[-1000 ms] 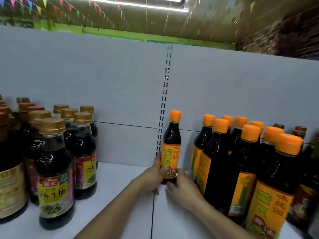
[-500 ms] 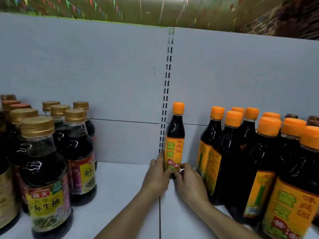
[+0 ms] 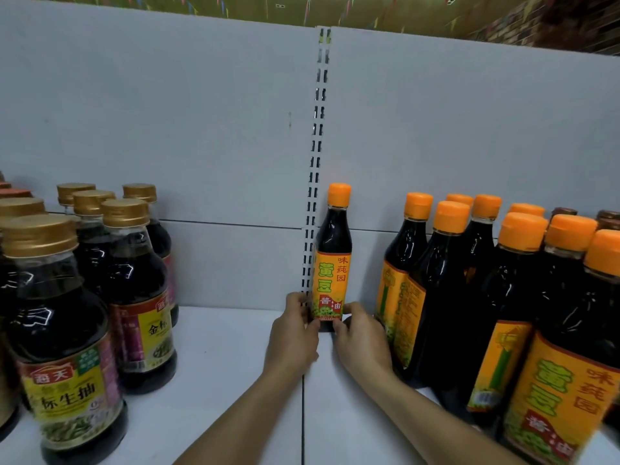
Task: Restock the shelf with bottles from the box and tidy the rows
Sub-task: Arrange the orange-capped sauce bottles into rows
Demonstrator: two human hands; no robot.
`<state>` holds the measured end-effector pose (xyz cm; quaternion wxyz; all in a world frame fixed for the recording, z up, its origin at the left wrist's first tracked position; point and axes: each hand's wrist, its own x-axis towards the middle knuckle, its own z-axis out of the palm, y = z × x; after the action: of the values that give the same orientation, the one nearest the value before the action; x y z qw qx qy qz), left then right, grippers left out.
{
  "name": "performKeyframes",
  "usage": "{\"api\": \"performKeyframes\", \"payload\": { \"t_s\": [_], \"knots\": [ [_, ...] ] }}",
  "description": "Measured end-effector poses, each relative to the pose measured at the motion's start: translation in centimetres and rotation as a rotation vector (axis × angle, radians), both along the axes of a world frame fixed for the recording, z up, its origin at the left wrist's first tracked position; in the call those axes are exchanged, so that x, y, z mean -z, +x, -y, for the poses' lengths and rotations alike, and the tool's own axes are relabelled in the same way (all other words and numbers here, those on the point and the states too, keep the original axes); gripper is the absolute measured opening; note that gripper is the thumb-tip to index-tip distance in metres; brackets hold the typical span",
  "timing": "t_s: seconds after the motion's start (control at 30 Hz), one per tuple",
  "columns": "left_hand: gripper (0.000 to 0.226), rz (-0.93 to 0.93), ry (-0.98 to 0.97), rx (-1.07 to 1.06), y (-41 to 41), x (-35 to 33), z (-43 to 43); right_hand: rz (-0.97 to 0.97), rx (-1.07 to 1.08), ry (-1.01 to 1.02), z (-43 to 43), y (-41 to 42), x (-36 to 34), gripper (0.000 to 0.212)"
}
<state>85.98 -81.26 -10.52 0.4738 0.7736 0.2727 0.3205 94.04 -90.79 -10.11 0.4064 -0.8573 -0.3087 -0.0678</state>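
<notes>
Bottle [image 3: 333,250] seemingly farther back, base obscured

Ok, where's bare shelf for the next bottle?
Widest bare white shelf lies between the gold-capped dark bottles and the lone orange-capped bottle held by left hand and right hand. A narrower gap separates it from the crowded orange-capped row.

9 orange-capped bottles [image 3: 436,280], 6 gold-capped bottles [image 3: 53,303]

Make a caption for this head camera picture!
Left hand and right hand hold a lone orange-capped bottle upright at the back of the shelf, between gold-capped bottles and orange-capped rows.
</notes>
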Motion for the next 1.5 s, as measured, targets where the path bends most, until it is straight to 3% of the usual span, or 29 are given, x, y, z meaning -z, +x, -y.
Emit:
{"api": "performKeyframes", "payload": {
  "t_s": [0.1, 0.37, 0.8, 1.13, 1.27, 1.4, 1.5],
  "knots": [
    [0.029, -0.002, 0.013, 0.003, -0.2, -0.2, 0.2, 0.004, -0.009, 0.007, 0.0, -0.2, -0.1, 0.022],
    [0.041, -0.011, 0.053, 0.028, -0.3, -0.4, 0.3, -0.073, -0.006, 0.043, 0.5, -0.5, -0.3, 0.029],
    [0.040, -0.116, 0.204, 0.044, -0.2, -0.5, 0.1, -0.114, -0.039, 0.024, 0.8, -1.2, -1.1, 0.033],
    [0.054, -0.091, -0.012, 0.064, -0.9, -2.3, 0.8, -0.199, -0.113, -0.112, 2.5, -2.8, -2.9, 0.039],
    [0.045, -0.119, 0.047, 0.017, -0.8, -3.1, 1.8, -0.264, -0.176, -0.125, 4.5, -3.5, -3.5, 0.048],
    [0.015, -0.043, 0.148, 0.108, -0.9, -4.3, 3.4, -0.198, -0.190, -0.149, 7.0, -4.1, -3.8, 0.062],
    [0.027, -0.024, 0.185, 0.254, -0.5, -5.3, 5.0, -0.210, -0.198, -0.139, 8.8, -4.4, -3.8, 0.072]
  ]
}}
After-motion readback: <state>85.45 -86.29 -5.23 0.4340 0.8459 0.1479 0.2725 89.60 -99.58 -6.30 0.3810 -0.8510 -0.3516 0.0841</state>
